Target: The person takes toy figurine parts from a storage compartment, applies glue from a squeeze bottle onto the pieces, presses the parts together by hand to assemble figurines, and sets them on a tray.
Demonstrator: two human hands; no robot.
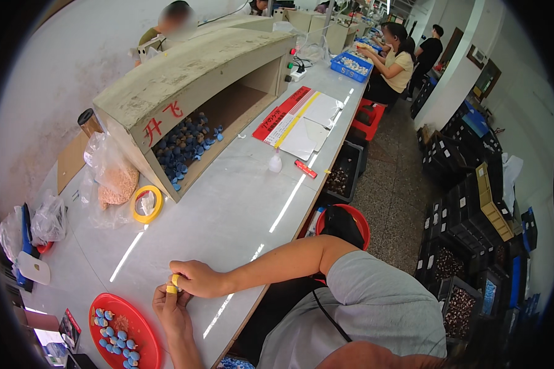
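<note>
My left hand (173,309) and my right hand (198,280) meet above the grey tabletop (184,240), fingertips pressed together. Yellow tape is wrapped round a finger of each. Whatever sits between the fingertips is too small and covered to make out. To the left of my hands stands a red plastic bowl (151,335) with several small round blue-and-tan pieces (122,335) and some loose pinkish grains in it. A yellow tape roll (148,205) lies farther up the table, beside a clear bag of orange-pink granules (117,184).
A beige open-fronted box (184,71) holds a heap of blue pieces (188,147). Beyond my hands lie a small white bottle (275,162), a red lighter-like object (305,169) and red-and-white sheets (295,123). Black crates (468,215) line the right; people sit along the bench.
</note>
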